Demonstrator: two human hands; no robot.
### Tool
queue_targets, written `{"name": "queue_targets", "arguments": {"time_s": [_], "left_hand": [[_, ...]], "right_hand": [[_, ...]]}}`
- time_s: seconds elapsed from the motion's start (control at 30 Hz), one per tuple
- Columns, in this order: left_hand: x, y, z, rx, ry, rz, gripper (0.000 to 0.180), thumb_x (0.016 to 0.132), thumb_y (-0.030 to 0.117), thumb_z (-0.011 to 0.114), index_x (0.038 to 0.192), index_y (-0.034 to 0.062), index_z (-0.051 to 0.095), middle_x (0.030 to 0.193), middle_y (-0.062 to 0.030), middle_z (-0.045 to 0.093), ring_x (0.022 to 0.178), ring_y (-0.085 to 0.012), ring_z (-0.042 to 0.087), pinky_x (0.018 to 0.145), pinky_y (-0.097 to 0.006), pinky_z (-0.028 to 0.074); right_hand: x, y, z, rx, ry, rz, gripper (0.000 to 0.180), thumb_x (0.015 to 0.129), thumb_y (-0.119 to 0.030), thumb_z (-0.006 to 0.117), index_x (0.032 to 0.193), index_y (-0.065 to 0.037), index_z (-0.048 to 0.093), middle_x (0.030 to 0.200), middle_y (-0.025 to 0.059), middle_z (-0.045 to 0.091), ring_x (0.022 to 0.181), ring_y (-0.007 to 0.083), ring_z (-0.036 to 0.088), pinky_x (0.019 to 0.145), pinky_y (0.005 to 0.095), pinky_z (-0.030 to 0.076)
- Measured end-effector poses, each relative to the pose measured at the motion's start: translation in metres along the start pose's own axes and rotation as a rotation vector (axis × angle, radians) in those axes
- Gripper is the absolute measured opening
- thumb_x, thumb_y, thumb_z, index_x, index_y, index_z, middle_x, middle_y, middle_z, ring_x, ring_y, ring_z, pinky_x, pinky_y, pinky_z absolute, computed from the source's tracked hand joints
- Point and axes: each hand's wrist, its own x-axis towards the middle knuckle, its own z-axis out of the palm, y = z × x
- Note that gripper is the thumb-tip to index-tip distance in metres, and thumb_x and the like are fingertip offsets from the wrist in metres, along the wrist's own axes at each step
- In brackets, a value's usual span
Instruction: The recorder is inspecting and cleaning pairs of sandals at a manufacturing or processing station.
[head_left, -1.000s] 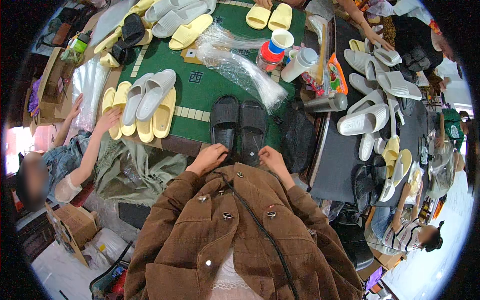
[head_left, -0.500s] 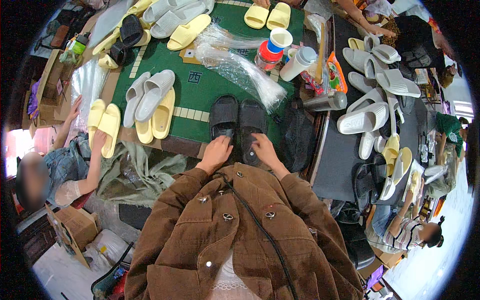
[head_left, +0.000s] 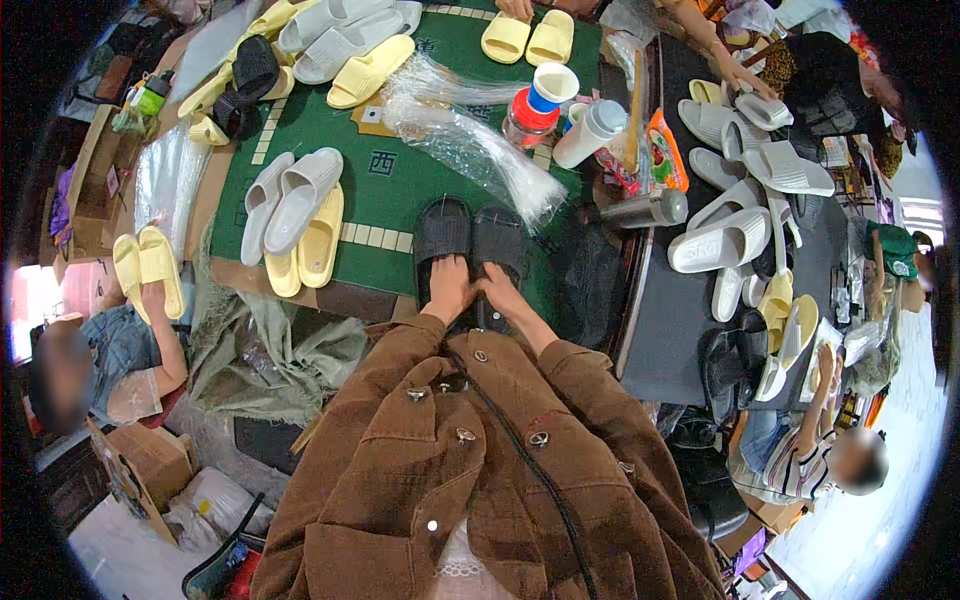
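Observation:
A pair of black slide sandals lies side by side at the near edge of the green table mat, toes pointing away from me. My left hand (head_left: 449, 285) reaches into the opening of the left black slide (head_left: 443, 228), its fingertips at the strap and partly hidden. Close beside it, my right hand (head_left: 503, 292) has its fingers bent at the inner edge of the right black slide (head_left: 500, 238). The two hands nearly touch. Whether anything small is between the fingers does not show.
To the left, grey slides (head_left: 305, 195) rest on yellow slides (head_left: 320, 240). Clear plastic bags (head_left: 470, 150) spread beyond the black pair. Cups, a white bottle (head_left: 592, 133) and a steel flask (head_left: 650, 208) stand right. A co-worker holds yellow slides (head_left: 150, 270) at far left.
My left hand has moved deeper into the left slide, and my right hand has shifted left toward it. The co-worker at left has pulled a yellow pair off the table.

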Motion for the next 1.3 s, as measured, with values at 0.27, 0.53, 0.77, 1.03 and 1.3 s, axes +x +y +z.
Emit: {"name": "queue_targets", "arguments": {"time_s": [0.27, 0.53, 0.77, 1.03, 1.3], "left_hand": [[0.009, 0.002, 0.008, 0.055, -0.02, -0.046, 0.03, 0.08, 0.029, 0.054, 0.079, -0.0003, 0.057, 0.086, -0.0185, 0.055, 0.087, -0.0336, 0.053, 0.077, -0.043, 0.039], [0.004, 0.006, 0.002, -0.001, 0.002, -0.008, 0.025, 0.081, 0.024, 0.051, 0.077, 0.0004, 0.056, 0.083, -0.0184, 0.055, 0.084, -0.0339, 0.053, 0.076, -0.043, 0.04], [-0.011, 0.018, -0.009, -0.004, 0.034, 0.128, 0.022, 0.077, 0.022, 0.054, 0.074, 0.0002, 0.054, 0.077, -0.0164, 0.054, 0.082, -0.0322, 0.052, 0.077, -0.042, 0.039], [-0.02, 0.014, -0.016, 0.022, 0.053, 0.165, 0.021, 0.077, 0.02, 0.054, 0.072, 0.0001, 0.056, 0.076, -0.0156, 0.055, 0.082, -0.0302, 0.052, 0.083, -0.041, 0.037], [-0.028, 0.006, -0.026, 0.047, -0.069, 0.2, 0.021, 0.076, 0.021, 0.055, 0.07, 0.0016, 0.058, 0.073, -0.0145, 0.056, 0.079, -0.0299, 0.053, 0.077, -0.039, 0.039]], "right_hand": [[-0.018, 0.008, -0.006, -0.104, 0.108, -0.233, 0.047, 0.08, -0.022, 0.054, 0.122, -0.005, 0.044, 0.127, 0.0172, 0.04, 0.118, 0.0309, 0.039, 0.096, 0.0329, 0.032], [-0.022, -0.024, -0.05, -0.133, 0.397, -0.361, 0.019, 0.084, -0.015, 0.049, 0.095, -0.005, 0.061, 0.081, 0.0068, 0.063, 0.074, 0.0146, 0.059, 0.067, 0.0265, 0.045], [0.032, -0.029, -0.058, -0.152, 0.623, -0.216, 0.019, 0.081, -0.014, 0.053, 0.093, -0.001, 0.061, 0.082, 0.0105, 0.064, 0.076, 0.0196, 0.062, 0.068, 0.0306, 0.047], [0.049, -0.029, -0.05, -0.047, 0.402, -0.251, 0.012, 0.076, -0.01, 0.057, 0.085, -0.004, 0.062, 0.073, 0.01, 0.064, 0.067, 0.018, 0.062, 0.061, 0.0302, 0.048], [0.041, -0.043, -0.047, 0.143, 0.385, -0.313, 0.033, 0.075, 0.001, 0.051, 0.107, -0.005, 0.054, 0.07, 0.0093, 0.058, 0.064, 0.0183, 0.059, 0.059, 0.0294, 0.047]]}}
